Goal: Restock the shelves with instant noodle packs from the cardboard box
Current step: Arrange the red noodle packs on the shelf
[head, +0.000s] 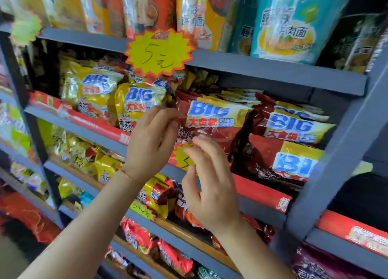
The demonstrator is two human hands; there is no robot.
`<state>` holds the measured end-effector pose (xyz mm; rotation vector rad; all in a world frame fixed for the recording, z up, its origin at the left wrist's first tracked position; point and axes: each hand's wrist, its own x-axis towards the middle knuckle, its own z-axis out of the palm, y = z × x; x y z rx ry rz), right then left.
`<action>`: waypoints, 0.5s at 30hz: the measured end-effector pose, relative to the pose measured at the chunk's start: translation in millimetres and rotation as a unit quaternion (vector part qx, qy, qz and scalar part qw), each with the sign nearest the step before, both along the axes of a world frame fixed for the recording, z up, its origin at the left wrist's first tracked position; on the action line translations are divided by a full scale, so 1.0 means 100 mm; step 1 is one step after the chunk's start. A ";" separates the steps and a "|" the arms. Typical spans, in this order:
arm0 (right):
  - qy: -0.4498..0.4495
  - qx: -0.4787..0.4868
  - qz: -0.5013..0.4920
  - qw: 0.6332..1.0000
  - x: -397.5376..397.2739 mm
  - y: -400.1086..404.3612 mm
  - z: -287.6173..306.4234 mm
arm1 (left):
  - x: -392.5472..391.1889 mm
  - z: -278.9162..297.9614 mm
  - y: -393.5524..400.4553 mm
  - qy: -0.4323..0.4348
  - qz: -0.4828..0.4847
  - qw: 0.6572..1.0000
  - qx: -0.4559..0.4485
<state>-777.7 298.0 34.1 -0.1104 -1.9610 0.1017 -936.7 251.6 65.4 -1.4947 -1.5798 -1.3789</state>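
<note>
A dark red "BIG" instant noodle pack point(212, 121) stands on the middle shelf point(88, 129), in front of more red packs point(294, 129) stacked to its right. My left hand point(151, 140) pinches this pack's left edge with curled fingers. My right hand point(210, 186) hovers just below the pack with its fingers relaxed and slightly bent, holding nothing; its fingertips are in front of a small yellow price tag point(182, 155) on the shelf rim. Yellow "BIG" packs point(136, 102) fill the shelf to the left. The cardboard box is out of view.
A large yellow starburst price tag point(159, 52) hangs from the upper shelf point(273, 71), which carries noodle cups point(287, 22). Lower shelves point(189, 243) hold more red and yellow packs. A grey upright post point(344, 144) bounds the bay on the right.
</note>
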 end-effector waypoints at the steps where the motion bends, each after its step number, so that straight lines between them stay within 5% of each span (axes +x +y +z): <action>1: -0.007 -0.005 0.042 0.999 -0.04 -0.03 -0.05 | -0.02 -0.13 -0.17 -0.043 0.030 0.998 -0.021; 4: -0.095 -0.091 0.163 0.978 -0.23 -0.18 -0.28 | -0.06 -0.56 -0.74 -0.142 0.133 0.973 -0.121; 8: -0.287 -0.200 0.252 0.903 -0.61 -0.57 -0.84 | 0.09 -1.27 -1.71 -0.262 0.258 0.892 -0.264; 15: -0.555 -0.159 0.400 0.712 -0.96 -2.10 -1.72 | 1.00 -2.08 -3.83 -0.394 0.516 0.720 -0.245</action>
